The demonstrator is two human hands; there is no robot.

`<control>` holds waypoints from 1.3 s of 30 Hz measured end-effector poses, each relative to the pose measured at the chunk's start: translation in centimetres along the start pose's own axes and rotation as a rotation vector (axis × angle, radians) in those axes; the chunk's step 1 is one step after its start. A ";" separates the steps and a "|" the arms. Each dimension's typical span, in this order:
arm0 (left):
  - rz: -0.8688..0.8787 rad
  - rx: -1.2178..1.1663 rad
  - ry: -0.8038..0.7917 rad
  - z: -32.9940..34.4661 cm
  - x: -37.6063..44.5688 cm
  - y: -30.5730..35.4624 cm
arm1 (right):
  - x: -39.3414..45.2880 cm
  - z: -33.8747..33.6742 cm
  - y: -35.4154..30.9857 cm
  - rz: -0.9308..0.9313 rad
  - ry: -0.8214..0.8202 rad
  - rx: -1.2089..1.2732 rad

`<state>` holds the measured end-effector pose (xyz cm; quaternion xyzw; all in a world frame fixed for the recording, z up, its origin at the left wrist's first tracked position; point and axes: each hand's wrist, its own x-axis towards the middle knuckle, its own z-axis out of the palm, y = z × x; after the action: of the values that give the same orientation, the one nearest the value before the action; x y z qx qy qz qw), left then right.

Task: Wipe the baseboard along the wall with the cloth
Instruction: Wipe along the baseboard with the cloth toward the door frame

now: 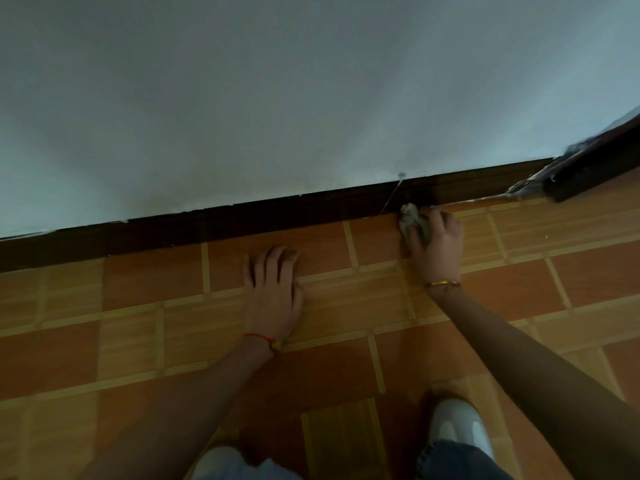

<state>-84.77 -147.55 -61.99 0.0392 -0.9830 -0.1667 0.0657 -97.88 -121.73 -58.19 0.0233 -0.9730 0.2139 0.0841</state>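
A dark brown baseboard runs along the foot of the pale wall, rising from left to right. My right hand grips a crumpled grey-white cloth and holds it against the bottom of the baseboard, right of centre. The cloth shows mostly past my fingertips and thumb. My left hand lies flat on the floor tiles, fingers spread, a short way in front of the baseboard.
The floor is orange and tan tile with pale striped joints. A dark door frame with smeared white paint meets the baseboard at the far right. My white shoe and jeans show at the bottom.
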 end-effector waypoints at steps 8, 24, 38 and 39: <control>-0.041 0.065 -0.003 -0.7 0.2 1.7 | -0.3 1.5 -2.2 -0.140 -0.101 0.015; -0.005 -0.035 -0.058 0.7 1.8 9.6 | 3.7 -2.9 7.1 0.115 0.006 -0.047; -0.004 -0.040 -0.050 4.3 4.6 12.4 | 3.2 -1.9 7.1 -0.058 0.020 -0.091; 0.000 -0.037 -0.045 4.4 4.6 12.3 | 3.8 -2.5 8.5 0.030 0.037 -0.111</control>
<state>-90.63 -134.99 -61.52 0.0344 -0.9810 -0.1857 0.0443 -101.94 -113.07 -58.82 0.0000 -0.9818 0.1615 0.1001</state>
